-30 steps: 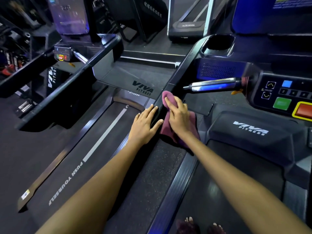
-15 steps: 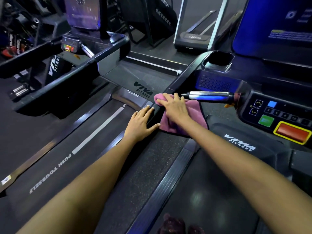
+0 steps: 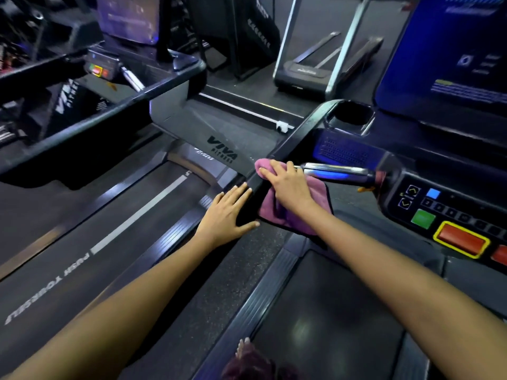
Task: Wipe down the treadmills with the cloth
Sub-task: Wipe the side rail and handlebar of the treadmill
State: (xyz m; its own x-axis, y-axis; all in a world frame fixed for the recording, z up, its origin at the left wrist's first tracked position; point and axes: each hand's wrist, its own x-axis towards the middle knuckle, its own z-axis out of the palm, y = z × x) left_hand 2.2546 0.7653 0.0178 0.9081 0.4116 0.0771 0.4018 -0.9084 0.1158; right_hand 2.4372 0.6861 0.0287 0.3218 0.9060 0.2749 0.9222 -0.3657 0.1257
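Wiping of side rail (image 3: 290, 145) at frame centre being done: cloth (image 3: 299, 208) being pressed flat by right hand (image 3: 288, 185), fingers straight. Left hand (image 3: 226, 215) being rested flat beside rail. Next prob: cloth being slid twd cup holder (image 3: 349, 116).

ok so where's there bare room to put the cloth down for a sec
The belt below the red button is bare, as is the speckled floor strip between the treadmills. It is crowded at the rail, where the left hand, right hand, cloth and silver grip meet.
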